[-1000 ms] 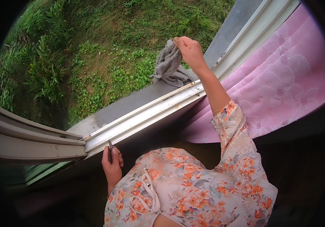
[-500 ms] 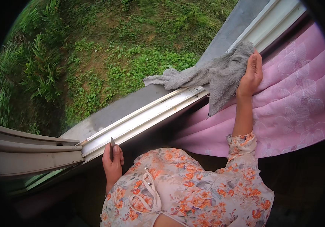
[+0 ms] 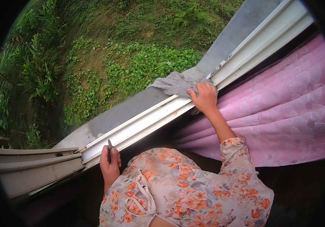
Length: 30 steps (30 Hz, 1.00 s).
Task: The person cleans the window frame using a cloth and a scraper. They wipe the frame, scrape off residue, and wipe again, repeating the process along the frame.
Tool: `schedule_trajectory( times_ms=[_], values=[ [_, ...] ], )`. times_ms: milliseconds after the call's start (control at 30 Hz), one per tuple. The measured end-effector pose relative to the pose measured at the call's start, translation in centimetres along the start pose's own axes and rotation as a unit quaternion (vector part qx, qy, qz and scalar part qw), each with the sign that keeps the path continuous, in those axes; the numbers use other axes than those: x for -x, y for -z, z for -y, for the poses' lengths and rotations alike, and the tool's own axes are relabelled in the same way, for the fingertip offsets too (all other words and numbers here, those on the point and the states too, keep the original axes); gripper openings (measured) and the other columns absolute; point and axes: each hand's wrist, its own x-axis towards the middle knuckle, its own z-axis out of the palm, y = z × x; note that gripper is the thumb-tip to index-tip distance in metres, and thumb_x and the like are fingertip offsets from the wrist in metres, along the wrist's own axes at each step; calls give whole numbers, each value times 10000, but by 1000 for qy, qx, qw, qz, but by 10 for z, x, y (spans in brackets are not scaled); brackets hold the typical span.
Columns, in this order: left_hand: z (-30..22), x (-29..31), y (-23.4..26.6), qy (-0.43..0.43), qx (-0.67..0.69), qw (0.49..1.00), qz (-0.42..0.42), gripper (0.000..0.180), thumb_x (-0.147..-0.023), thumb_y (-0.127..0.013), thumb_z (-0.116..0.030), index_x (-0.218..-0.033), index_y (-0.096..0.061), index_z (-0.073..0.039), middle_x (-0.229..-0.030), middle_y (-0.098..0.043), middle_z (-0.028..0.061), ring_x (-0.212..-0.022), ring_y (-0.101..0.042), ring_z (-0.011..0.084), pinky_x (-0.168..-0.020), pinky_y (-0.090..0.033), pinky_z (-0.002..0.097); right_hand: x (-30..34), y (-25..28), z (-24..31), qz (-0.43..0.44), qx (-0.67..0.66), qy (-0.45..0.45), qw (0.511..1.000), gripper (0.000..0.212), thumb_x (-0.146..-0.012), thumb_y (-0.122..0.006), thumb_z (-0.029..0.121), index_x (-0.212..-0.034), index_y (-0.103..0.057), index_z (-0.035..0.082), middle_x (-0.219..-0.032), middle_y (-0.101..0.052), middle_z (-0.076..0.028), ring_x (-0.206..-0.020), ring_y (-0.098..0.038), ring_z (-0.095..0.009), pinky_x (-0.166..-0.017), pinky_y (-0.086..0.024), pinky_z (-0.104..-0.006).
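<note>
My right hand (image 3: 204, 97) presses a grey cloth (image 3: 177, 83) flat onto the white window track (image 3: 147, 123) where it meets the grey outer sill (image 3: 120, 113). The cloth spreads left of the fingers over the sill. My left hand (image 3: 110, 163) rests at the near end of the track and grips a thin dark tool (image 3: 109, 148) that points upward. My floral sleeves fill the bottom of the view.
A pink patterned curtain (image 3: 283, 113) hangs to the right, inside the window. A white sliding frame (image 3: 33, 170) lies at the lower left. Beyond the sill, far below, is a grassy slope (image 3: 105, 56).
My right hand swung the cloth from held up in the air to the right, then brought it down and left onto the track. The left hand stayed put.
</note>
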Motion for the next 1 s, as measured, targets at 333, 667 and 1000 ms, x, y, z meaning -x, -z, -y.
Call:
schedule_trajectory(
  times_ms=[333, 667, 1000],
  values=[
    [-5, -10, 16, 1, 5, 1000, -5, 275, -1091, -514, -272, -906, -490, -70, -713, -469, -18, -576, -408, 47, -502, -325, 213, 8, 1, 49, 33, -68, 4, 997, 376, -788, -805, 312, -925, -588, 37, -870, -639, -170, -868, -606, -393, -775, -470, -491],
    [-7, -21, 26, -43, 26, 998, 34, 290, -1095, -508, -287, -907, -487, -67, -713, -456, -15, -576, -395, 56, -502, -331, 230, 16, -8, 131, -14, -122, 29, 992, 324, -807, -798, 270, -877, -563, 58, -767, -621, -156, -765, -611, -374, -707, -479, -471],
    [5, -16, 42, -91, 46, 993, 52, 273, -1094, -510, -264, -902, -496, -72, -680, -453, -49, -555, -379, 29, -495, -293, 212, -12, -3, 216, 124, -263, -93, 952, 318, -908, -756, 319, -999, -684, 22, -886, -719, -196, -706, -698, -327, -603, -523, -412]
  ],
)
